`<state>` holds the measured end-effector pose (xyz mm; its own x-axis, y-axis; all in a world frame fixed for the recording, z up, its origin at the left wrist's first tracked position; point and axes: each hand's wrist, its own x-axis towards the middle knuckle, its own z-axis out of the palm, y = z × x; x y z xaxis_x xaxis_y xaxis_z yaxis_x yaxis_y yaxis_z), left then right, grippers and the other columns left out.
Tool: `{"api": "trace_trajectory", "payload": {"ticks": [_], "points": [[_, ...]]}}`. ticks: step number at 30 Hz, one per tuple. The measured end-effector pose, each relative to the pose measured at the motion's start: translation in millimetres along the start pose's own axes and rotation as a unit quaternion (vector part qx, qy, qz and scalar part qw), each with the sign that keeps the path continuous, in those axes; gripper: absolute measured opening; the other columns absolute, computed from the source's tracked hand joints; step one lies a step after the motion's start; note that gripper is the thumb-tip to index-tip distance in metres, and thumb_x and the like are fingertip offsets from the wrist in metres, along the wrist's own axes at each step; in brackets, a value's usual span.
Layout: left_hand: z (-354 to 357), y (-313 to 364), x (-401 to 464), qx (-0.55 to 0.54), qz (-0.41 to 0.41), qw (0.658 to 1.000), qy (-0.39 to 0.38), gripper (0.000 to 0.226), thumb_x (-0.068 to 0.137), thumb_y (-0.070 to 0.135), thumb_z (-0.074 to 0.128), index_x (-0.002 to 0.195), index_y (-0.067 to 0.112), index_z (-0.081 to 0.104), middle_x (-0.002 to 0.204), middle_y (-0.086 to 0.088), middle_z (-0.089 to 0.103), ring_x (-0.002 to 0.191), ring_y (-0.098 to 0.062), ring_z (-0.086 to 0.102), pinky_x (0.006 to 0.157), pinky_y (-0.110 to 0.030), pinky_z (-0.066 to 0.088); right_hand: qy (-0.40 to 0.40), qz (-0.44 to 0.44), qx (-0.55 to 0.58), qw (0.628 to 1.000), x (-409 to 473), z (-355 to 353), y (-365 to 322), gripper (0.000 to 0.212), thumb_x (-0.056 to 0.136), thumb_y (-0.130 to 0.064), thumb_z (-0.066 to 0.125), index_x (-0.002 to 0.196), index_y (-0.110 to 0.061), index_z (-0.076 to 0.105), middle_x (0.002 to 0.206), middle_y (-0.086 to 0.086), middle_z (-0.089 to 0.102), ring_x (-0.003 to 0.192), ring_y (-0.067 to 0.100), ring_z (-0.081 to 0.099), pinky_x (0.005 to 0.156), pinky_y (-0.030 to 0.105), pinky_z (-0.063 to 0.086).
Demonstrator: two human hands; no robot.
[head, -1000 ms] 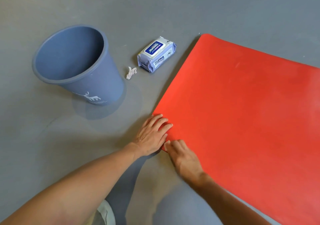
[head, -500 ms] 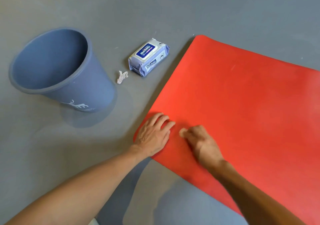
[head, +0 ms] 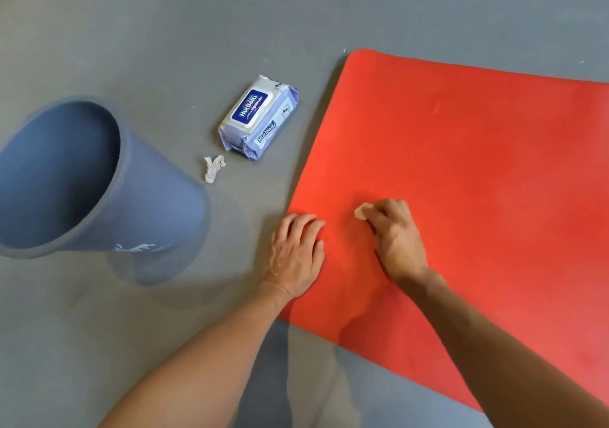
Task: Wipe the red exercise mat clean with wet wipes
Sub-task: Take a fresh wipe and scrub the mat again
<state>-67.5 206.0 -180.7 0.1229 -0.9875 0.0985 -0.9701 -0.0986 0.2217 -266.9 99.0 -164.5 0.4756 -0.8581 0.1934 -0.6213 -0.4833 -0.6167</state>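
A red exercise mat (head: 468, 170) lies flat on the grey floor and fills the right half of the view. My right hand (head: 397, 239) rests on the mat near its left edge, fingers curled round a small balled-up wet wipe (head: 360, 211) that peeks out at the fingertips. My left hand (head: 295, 256) lies flat, palm down, across the mat's left edge, pressing it to the floor. A closed pack of wet wipes (head: 258, 116), white and lilac with a blue label, sits on the floor just left of the mat.
A blue-grey plastic bin (head: 138, 216) stands on the floor at the left, its mouth toward me. A crumpled used wipe (head: 212, 168) lies between the bin and the pack. Grey floor surrounds everything.
My right hand slid from the mat's near-left corner further onto the mat, away from me. My left hand stayed on the mat's left edge. The view shifted, so the bin sits further left.
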Motion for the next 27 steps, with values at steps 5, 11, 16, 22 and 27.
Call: {"api": "trace_trajectory", "payload": {"ticks": [5, 11, 16, 22, 27], "points": [[-3, 3, -2, 0.016, 0.000, 1.000, -0.026, 0.043, 0.098, 0.034, 0.051, 0.135, 0.017, 0.063, 0.142, -0.002, 0.057, 0.129, -0.030, 0.051, 0.108, -0.046, 0.045, 0.095, 0.188, -0.019, 0.977, 32, -5, 1, 0.025, 0.093, 0.003, 0.062, 0.112, -0.010, 0.073, 0.101, 0.008, 0.059, 0.099, 0.027, 0.049, 0.083, 0.045, 0.051], [1, 1, 3, 0.018, 0.004, 1.000, 0.009, 0.043, 0.094, 0.032, 0.052, 0.129, 0.015, 0.068, 0.137, -0.004, 0.059, 0.127, -0.032, 0.053, 0.106, -0.046, 0.042, -0.094, -0.122, -0.003, 0.988, -10, 6, -22, 0.033, 0.096, -0.008, 0.053, 0.125, -0.013, 0.067, 0.096, 0.000, 0.050, 0.085, 0.021, 0.048, 0.072, 0.032, 0.050], [1, 2, 3, -0.005, 0.021, 1.000, 0.011, 0.040, 0.093, 0.032, 0.055, 0.128, 0.017, 0.067, 0.137, -0.003, 0.060, 0.127, -0.029, 0.052, 0.106, -0.042, 0.041, 0.085, 0.133, -0.006, 0.987, 67, -7, 28, 0.023, 0.097, -0.009, 0.056, 0.109, -0.015, 0.075, 0.089, -0.005, 0.046, 0.088, 0.014, 0.038, 0.079, 0.035, 0.046], [2, 0, 2, -0.008, 0.001, 1.000, 0.017, 0.041, 0.091, 0.034, 0.059, 0.130, 0.021, 0.062, 0.137, 0.001, 0.055, 0.131, -0.024, 0.049, 0.109, -0.038, 0.038, 0.006, -0.024, 0.035, 0.999, 42, 46, -36, 0.017, 0.103, -0.011, 0.058, 0.109, -0.012, 0.074, 0.083, -0.001, 0.049, 0.079, 0.022, 0.045, 0.066, 0.040, 0.048], [1, -1, 3, -0.031, -0.013, 0.999, 0.016, 0.041, 0.090, 0.032, 0.061, 0.127, 0.015, 0.064, 0.134, -0.005, 0.059, 0.128, -0.027, 0.054, 0.109, -0.039, 0.044, 0.011, -0.065, -0.013, 0.998, 89, 38, -2, 0.018, 0.095, -0.005, 0.068, 0.108, -0.012, 0.077, 0.087, 0.002, 0.053, 0.085, 0.025, 0.050, 0.072, 0.038, 0.046]]}}
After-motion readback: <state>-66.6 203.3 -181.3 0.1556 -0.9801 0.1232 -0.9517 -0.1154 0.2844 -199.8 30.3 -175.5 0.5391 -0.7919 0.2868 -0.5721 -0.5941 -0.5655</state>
